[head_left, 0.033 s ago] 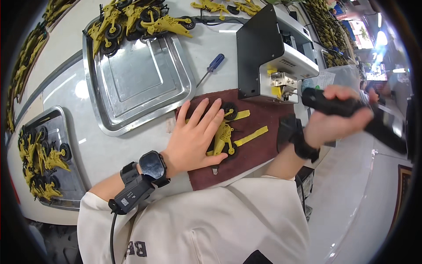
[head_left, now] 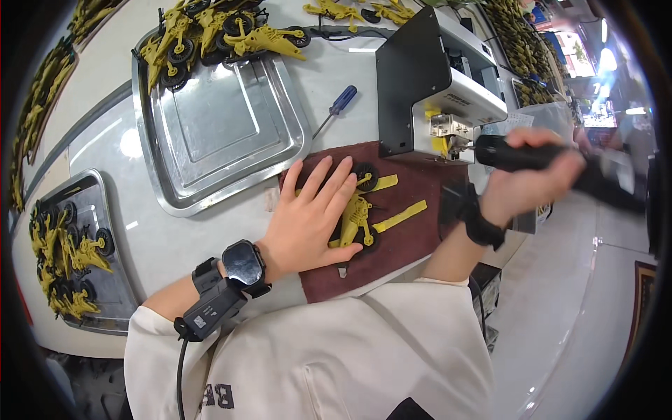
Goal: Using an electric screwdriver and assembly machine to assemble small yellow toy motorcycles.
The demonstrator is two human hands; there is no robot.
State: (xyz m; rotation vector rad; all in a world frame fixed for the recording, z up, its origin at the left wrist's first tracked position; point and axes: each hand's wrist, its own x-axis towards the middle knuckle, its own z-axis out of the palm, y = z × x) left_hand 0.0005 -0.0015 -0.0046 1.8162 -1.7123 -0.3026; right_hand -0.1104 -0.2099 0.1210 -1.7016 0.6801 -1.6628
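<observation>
My left hand (head_left: 311, 210) lies flat with its fingers spread. It presses on a yellow toy motorcycle (head_left: 355, 218) with black wheels, on a maroon cloth mat (head_left: 413, 185). The palm hides part of the toy, and a yellow strip (head_left: 400, 216) lies at its right side. My right hand (head_left: 528, 175), a little blurred, is wrapped round a black electric screwdriver (head_left: 514, 152). The bit points left at the metal outlet (head_left: 451, 127) of a black and white screw feeder (head_left: 413, 91); whether a screw sits on it I cannot make out.
A steel tray (head_left: 210, 126) holds piled yellow motorcycles (head_left: 210, 35) at its far end. Another tray (head_left: 115, 280) with more of them (head_left: 66, 252) stands at left. A blue-handled screwdriver (head_left: 343, 100) lies between the large tray and the feeder. Finished-looking yellow pieces (head_left: 350, 10) lie behind.
My right hand has shifted slightly left with the electric screwdriver, bringing its bit closer to the feeder's outlet. The left hand and the toy have not moved.
</observation>
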